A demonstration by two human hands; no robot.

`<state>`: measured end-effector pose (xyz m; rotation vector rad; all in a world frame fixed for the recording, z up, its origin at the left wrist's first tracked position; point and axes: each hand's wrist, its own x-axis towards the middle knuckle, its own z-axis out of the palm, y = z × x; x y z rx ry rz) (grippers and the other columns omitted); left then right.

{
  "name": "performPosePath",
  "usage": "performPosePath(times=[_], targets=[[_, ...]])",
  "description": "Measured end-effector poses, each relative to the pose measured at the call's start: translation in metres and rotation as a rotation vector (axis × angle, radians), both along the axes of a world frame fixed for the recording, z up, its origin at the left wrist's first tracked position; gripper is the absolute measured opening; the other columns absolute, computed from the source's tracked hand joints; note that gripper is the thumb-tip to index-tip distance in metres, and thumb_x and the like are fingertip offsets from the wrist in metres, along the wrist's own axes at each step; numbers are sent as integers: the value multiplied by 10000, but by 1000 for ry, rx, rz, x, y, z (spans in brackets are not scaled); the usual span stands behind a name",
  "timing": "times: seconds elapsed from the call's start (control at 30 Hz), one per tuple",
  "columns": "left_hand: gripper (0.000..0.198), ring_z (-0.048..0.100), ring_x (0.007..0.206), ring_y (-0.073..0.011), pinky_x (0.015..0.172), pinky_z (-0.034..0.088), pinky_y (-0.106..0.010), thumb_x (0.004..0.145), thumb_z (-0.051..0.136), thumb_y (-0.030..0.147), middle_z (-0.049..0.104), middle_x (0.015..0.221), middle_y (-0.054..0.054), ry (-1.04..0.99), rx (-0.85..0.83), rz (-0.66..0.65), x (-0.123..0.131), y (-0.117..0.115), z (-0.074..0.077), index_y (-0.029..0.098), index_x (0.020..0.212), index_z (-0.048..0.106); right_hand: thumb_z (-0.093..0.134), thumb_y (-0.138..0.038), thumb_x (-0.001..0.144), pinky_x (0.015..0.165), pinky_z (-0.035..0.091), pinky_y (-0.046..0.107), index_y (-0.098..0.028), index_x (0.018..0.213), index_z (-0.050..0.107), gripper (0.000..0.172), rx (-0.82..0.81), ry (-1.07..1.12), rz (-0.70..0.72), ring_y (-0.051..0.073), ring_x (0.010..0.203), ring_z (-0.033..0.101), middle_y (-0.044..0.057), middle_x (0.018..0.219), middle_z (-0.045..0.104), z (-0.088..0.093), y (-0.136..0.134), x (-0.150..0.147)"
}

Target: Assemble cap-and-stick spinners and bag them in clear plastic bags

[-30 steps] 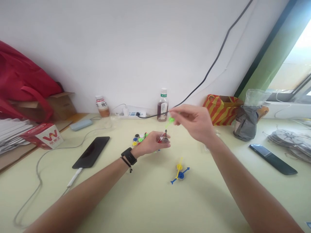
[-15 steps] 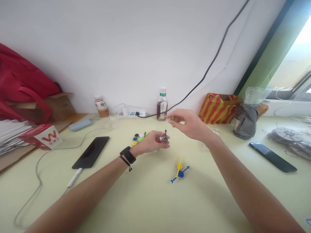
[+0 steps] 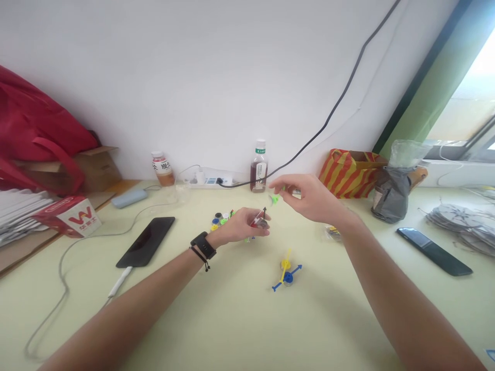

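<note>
My left hand (image 3: 247, 225) is closed around a spinner with a black arrow (image 3: 264, 212) and a clear base; a red and white piece (image 3: 256, 220) shows between the same fingers. My right hand (image 3: 309, 195) hovers up and to the right, its fingers bent in a pinch. At its fingertips is a bright green arrow spinner (image 3: 275, 199), slightly blurred and partly covered. Beside my left hand lie several small coloured discs (image 3: 216, 221). Nearer to me on the table, a yellow arrow spinner (image 3: 285, 264) touches a blue arrow spinner (image 3: 288, 278).
A black phone (image 3: 146, 241) on a white cable lies left, a dark phone (image 3: 433, 251) right. Along the wall stand a drink bottle (image 3: 259, 170), another bottle (image 3: 163, 170), a power strip (image 3: 216, 180) and a striped bag (image 3: 344, 172). A small clear packet (image 3: 332, 233) lies under my right wrist.
My right hand has shifted slightly to the right. The green piece now shows lower, below its fingertips. My left hand has stayed almost still with the black-arrow spinner.
</note>
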<state>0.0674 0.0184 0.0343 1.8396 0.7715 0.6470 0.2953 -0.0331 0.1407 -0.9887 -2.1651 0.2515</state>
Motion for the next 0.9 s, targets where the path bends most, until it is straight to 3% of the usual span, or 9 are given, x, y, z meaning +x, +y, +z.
performPosePath(times=[0.1,0.17,0.3,0.5,0.6,0.9], targets=[[421,721,908,-227,742,538,-309,753,852,363,754,962,-67,-16,-17,-31,1,-2,1,162,1088,695,508,-56,877,715,512,289,-238,1108,732,370,12,-39,-1,191,915,685,34,1065,766,-2,2,1],[317,699,835,-207,685,510,-290,764,839,362,723,873,-45,-14,5,-53,2,-3,3,159,949,681,507,-51,877,735,513,298,-238,1127,722,379,31,-47,-1,189,907,673,38,1083,755,-4,4,1],[285,637,729,-172,616,450,-266,786,813,346,614,728,8,13,59,-68,2,-6,5,176,771,585,526,-88,905,741,514,315,-237,1097,719,310,48,-47,11,192,879,662,44,1064,747,-5,5,1],[303,684,864,-206,730,507,-288,789,828,364,661,820,-21,-91,-14,-52,3,-7,9,179,817,590,594,-196,935,723,492,333,-231,937,704,116,90,-32,-33,206,871,638,57,1018,716,-1,2,0],[314,696,909,-213,811,528,-315,782,843,381,697,882,-43,-165,-47,-46,5,-6,11,173,854,619,616,-252,938,740,489,343,-230,866,693,108,113,-41,-71,215,906,628,71,1074,679,1,2,4],[344,709,910,-223,805,542,-321,803,824,409,745,960,-82,-114,-17,-32,4,-6,9,156,1002,703,622,-248,918,718,501,333,-235,939,711,92,-99,-225,-79,213,865,640,58,987,714,-2,6,21]])
